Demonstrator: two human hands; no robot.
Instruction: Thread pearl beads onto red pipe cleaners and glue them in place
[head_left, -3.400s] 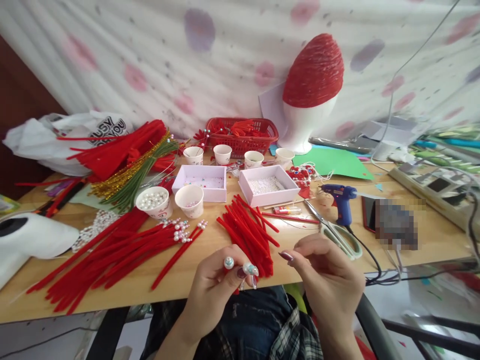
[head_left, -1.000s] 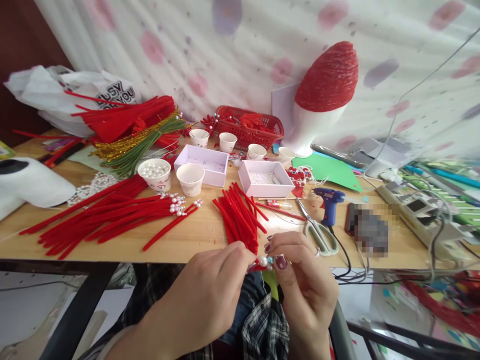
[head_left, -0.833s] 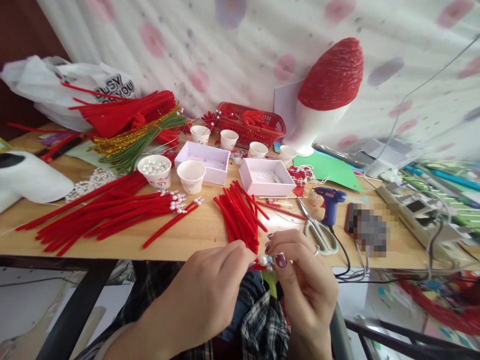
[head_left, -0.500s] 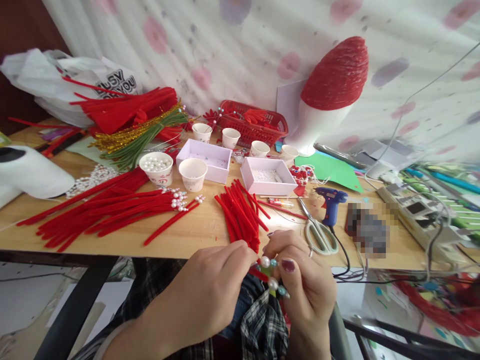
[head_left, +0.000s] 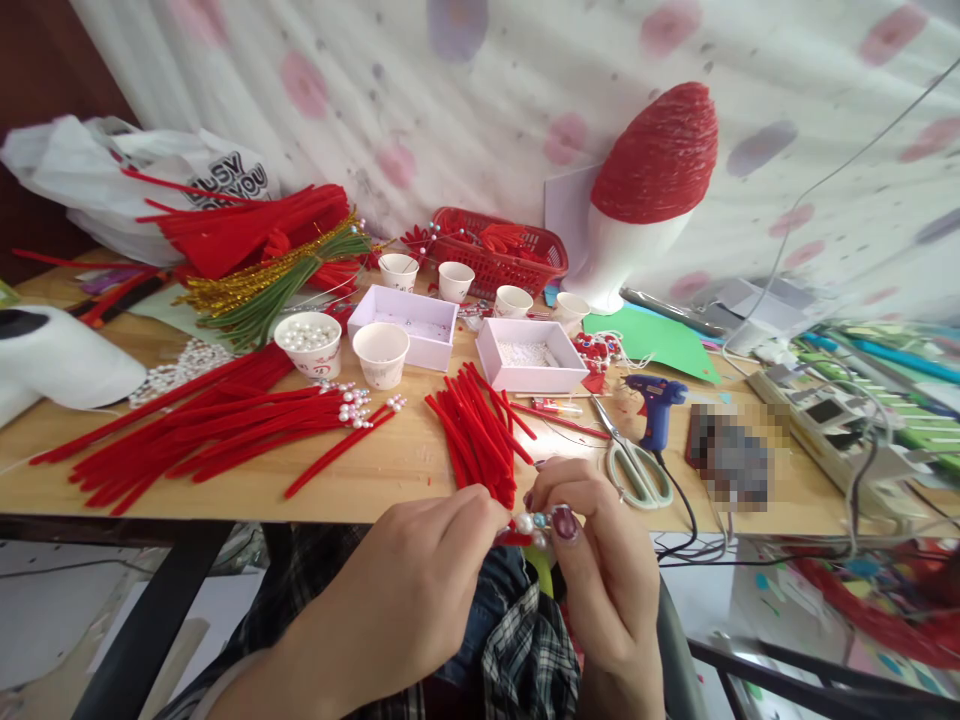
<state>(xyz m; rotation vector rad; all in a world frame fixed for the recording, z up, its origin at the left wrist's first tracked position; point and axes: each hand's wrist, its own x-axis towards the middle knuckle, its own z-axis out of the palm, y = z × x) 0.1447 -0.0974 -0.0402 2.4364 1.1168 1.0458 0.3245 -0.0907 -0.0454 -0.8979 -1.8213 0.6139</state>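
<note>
My L hand (head_left: 424, 575) is back-up, fingers curled tight; R hand (head_left: 604, 570) just beside, pinching w/ thumbnail facing me.

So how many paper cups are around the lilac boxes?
6. Pearl cup left of the left box; nearest cup in front of it. Behind both boxes, left to right: first cup, second cup, third cup, fourth cup. Clutter may hide more.

This is a craft corner. The table (head_left: 409, 465) has a cup (head_left: 309, 363) of beads (head_left: 308, 336) on the left, fuzzy red sticks (head_left: 480, 435) near the middle (a whole bunch!), and scissors (head_left: 624, 434) and a glue gun (head_left: 657, 412) on the right.
</note>
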